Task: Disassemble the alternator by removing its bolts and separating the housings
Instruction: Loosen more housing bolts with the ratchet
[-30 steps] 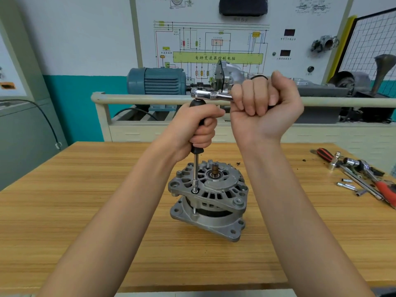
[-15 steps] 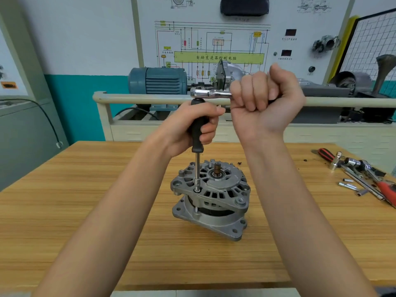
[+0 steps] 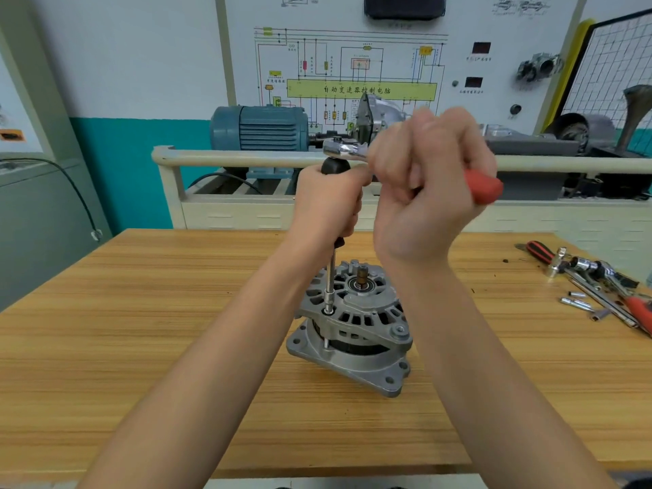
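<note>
The left grip (image 3: 330,202) is wrapped around the black handle of a driver (image 3: 330,277) that stands upright, its socket tip seated on a bolt (image 3: 328,311) in the upper housing of the alternator (image 3: 352,326). The right grip (image 3: 423,185) is fisted on the red-handled ratchet (image 3: 481,187), whose chrome head sits atop the driver. The alternator stands mid-counter (image 3: 141,330), with loose tools (image 3: 596,287) well apart at right.

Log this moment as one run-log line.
step: loosening alternator bolt | left hand: grips upright driver seated on bolt | right hand: grips ratchet at driver's top | housings: together
</note>
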`<state>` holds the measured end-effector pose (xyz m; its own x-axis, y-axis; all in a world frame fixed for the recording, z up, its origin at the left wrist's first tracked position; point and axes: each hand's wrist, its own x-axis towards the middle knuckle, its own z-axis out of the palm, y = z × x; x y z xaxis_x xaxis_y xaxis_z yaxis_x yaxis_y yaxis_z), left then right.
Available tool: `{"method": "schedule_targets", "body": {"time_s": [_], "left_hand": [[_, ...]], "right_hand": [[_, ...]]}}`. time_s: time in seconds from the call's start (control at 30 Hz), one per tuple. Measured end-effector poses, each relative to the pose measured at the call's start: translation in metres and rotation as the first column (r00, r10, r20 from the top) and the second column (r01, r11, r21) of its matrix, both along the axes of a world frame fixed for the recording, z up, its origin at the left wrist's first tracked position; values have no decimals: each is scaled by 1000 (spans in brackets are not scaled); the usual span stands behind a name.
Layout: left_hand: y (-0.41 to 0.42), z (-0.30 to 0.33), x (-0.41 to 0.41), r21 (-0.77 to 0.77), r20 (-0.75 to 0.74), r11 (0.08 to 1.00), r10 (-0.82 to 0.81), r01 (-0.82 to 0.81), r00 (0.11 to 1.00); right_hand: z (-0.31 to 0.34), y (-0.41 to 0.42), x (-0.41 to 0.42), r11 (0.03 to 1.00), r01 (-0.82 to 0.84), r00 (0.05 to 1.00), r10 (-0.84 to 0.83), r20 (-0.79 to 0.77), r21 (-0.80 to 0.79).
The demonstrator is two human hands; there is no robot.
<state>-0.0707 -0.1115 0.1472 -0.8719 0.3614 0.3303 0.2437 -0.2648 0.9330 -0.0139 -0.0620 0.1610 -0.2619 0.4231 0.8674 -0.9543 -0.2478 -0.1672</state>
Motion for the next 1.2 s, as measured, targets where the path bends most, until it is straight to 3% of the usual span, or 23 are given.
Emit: {"method": "schedule_targets", "body": {"time_s": [0.07,0.1,0.23,0.37,0.47,0.57,0.63,0.73,0.83,0.9,1.07,1.2], "left_hand": [[-1,-1,0,0,-27,1000,23,-23,999],[-3,-2,-1,1,-28,1000,-6,7,1000],[-18,0,-11,-42,-58,956,-292,290,955],[-26,0,-17,-83,-59,850,-525,520,849],[-22,-2,-17,-93,38,793,-602,603,798],[-20,-4,-16,-84,62,830,-549,552,834],[-17,-4,-14,-76,36,909,-408,410,912],[-8,-4,-5,-51,38,991,-125,127,991],[-1,-5,2,-44,5,989,140,-140,990],[-2,-6,2,-29,-22,978,208,-208,978],[-15,-4,-7,-75,-58,994,-81,76,995],[-22,0,-13,-47,-124,947,-320,317,939]], "right_hand": [[-1,-9,0,992,118,993,-117,-15,43],[0,-8,0,995,97,995,-97,-15,37],[10,17,-1,967,-249,964,253,79,-61],[16,41,-12,712,-556,743,657,128,-429],[18,44,-19,620,-591,680,727,95,-516],[16,38,-15,688,-558,735,669,108,-465],[13,32,-9,797,-487,821,558,125,-359],[6,13,-2,962,-253,962,261,73,-101],[-1,-8,0,997,66,997,-65,-33,48],[-2,-13,-1,988,130,991,-128,-30,77],[10,15,-3,959,-270,953,278,116,-83],[13,40,-11,721,-532,755,641,137,-444]]}}
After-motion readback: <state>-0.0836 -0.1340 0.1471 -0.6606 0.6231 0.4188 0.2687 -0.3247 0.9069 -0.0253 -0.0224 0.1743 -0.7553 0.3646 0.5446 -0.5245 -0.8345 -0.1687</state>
